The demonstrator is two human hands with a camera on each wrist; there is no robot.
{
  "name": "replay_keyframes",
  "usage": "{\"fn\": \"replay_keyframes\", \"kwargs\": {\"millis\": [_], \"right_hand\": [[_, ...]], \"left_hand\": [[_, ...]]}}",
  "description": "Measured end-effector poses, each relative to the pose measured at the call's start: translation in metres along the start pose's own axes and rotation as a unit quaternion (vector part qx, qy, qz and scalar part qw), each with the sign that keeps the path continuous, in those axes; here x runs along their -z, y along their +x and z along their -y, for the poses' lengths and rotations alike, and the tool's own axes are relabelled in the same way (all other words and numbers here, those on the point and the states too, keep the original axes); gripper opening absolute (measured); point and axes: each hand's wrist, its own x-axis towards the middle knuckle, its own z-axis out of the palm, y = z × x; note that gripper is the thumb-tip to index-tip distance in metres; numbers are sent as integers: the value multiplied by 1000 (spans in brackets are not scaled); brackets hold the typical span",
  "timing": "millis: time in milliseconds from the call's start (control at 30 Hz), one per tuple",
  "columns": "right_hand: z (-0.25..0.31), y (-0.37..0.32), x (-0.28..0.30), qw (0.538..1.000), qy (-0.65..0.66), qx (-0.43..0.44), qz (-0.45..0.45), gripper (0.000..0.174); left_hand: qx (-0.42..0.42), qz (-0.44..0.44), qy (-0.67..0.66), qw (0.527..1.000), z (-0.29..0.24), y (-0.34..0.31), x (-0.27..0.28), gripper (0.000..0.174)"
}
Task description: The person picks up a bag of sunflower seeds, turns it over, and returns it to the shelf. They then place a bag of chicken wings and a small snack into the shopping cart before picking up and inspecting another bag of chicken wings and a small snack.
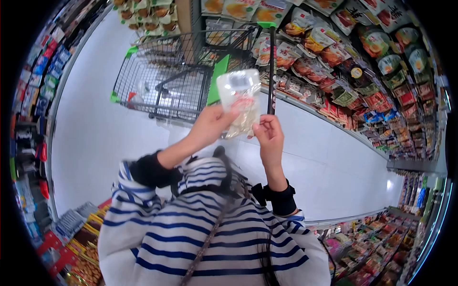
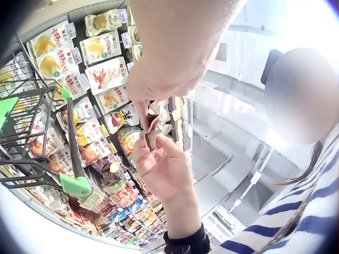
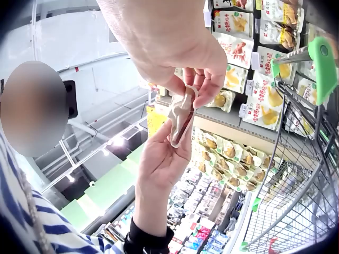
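A clear-and-white food packet (image 1: 242, 102) with a label on its upper part is held up in front of the body. The left hand (image 1: 213, 125) grips its left side, thumb over the front. At its lower right corner the right hand (image 1: 271, 137) pinches the edge. Seen edge-on in the left wrist view, the packet (image 2: 154, 129) lies between the left hand (image 2: 167, 58) above and the right hand (image 2: 165, 169) below. In the right wrist view the packet (image 3: 183, 117) is pinched by the right hand (image 3: 172, 47), with the left hand (image 3: 163, 161) around its lower end.
A wire shopping cart (image 1: 162, 86) with green corners stands ahead, its handle (image 1: 272, 71) just beyond the packet. Shelves of bagged food (image 1: 334, 62) run along the right, more shelves (image 1: 40, 86) along the left. Pale floor (image 1: 315, 162) lies between them.
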Motion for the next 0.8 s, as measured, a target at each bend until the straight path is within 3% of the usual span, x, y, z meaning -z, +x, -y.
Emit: {"fn": "replay_keyframes", "kwargs": {"millis": [133, 167, 267, 300, 367, 467, 567, 700, 733, 800], "right_hand": [[-15, -10, -17, 998, 20, -62, 23, 11], [-17, -14, -22, 996, 29, -77, 28, 11], [-34, -27, -30, 995, -6, -80, 58, 9], [-32, -34, -36, 994, 29, -99, 43, 9], [-32, -47, -37, 983, 61, -157, 76, 8], [-27, -62, -36, 966, 97, -220, 97, 8], [-30, -73, -28, 953, 122, -238, 139, 10], [-31, -83, -17, 948, 93, -274, 134, 13], [-30, -85, -12, 947, 93, -275, 137, 14], [-24, -89, -2, 945, 92, -278, 145, 15]], "left_hand": [[18, -37, 79, 996, 36, -27, 27, 26], [7, -28, 132, 991, 21, -41, 29, 23], [-11, 74, 20, 997, 27, -71, 48, 33], [-53, 72, -15, 996, 34, -77, 52, 33], [15, 56, 17, 998, 31, -85, 64, 39], [-97, -44, -81, 991, 17, -77, 50, 46], [-138, 25, 42, 989, 12, -81, 60, 53], [-275, 150, 168, 935, -4, -73, 50, 29], [-260, 128, 155, 944, -11, -74, 39, 15], [-233, 114, 154, 953, -6, -70, 29, 15]]}}
